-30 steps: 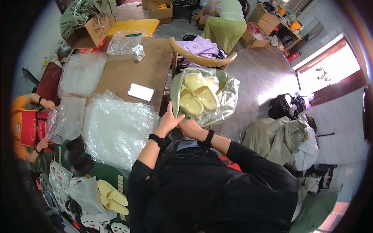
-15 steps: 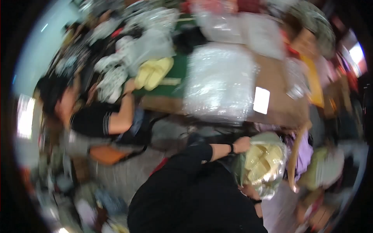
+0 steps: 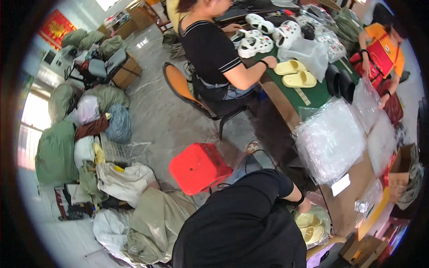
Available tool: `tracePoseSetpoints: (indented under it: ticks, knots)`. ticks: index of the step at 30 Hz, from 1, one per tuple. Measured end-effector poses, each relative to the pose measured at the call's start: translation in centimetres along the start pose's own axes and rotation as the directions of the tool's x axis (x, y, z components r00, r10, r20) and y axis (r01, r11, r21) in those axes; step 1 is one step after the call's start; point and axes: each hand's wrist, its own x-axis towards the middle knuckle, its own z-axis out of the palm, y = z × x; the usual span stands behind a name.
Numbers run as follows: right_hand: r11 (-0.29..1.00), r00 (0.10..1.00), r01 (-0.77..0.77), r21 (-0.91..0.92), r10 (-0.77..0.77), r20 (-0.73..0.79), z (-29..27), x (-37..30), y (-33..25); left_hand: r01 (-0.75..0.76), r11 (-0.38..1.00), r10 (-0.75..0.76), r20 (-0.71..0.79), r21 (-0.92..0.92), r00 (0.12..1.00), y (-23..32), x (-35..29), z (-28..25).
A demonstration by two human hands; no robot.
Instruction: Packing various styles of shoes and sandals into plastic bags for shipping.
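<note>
A clear plastic bag (image 3: 327, 227) with pale yellow slippers (image 3: 308, 219) in it is at the lower right, beside the table's near edge. My left hand (image 3: 305, 205) is at the bag's upper rim, its fingers closed there and partly hidden. My right hand is out of sight behind my black-clad body. On the green part of the table, another pair of yellow slippers (image 3: 300, 79) lies by a seated co-worker's hand (image 3: 270, 62).
Stacked clear bags (image 3: 330, 136), a white rectangular object (image 3: 341, 185), black slippers (image 3: 339, 84) and white clogs (image 3: 255, 46) lie on the table. A red stool (image 3: 196, 167) stands at my left, near large sacks (image 3: 156, 223). Another person (image 3: 380, 49) stands across the table.
My view has swung to the left, so the table and bag now appear farther right. My right hand has left the view. My left hand stays at the bag.
</note>
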Motion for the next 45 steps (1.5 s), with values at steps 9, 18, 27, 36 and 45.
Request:
tracePoseSetpoints:
  ticks: [9,18,27,36,45]
  knots:
    - [0.988,0.941,-0.041,-0.148,-0.012,-0.339,-0.1,0.0,-4.6,-0.138,0.990,0.138,0.000,0.011,0.990,6.5,-3.7,-7.2]
    - [0.870,0.841,-0.121,-0.478,-0.166,-0.515,1.4,0.5,-9.3,-0.346,0.926,0.373,0.227,-0.151,0.900,6.0,-3.1,-3.9]
    - [0.952,0.850,-0.157,-0.264,-0.006,-0.527,2.1,-0.9,-8.2,0.177,0.916,-0.171,0.048,-0.360,0.984,3.0,-14.4,-13.2]
    - [0.973,0.813,-0.230,0.019,0.203,-0.545,-4.2,-1.5,-13.5,0.473,0.819,-0.510,-0.038,-0.324,0.859,-7.8,-29.7,-13.5]
    - [0.818,0.554,-0.567,-0.096,0.292,-0.780,-10.4,5.6,-19.1,0.692,0.675,-0.738,-0.197,-0.256,0.646,-10.4,-32.3,-19.7]
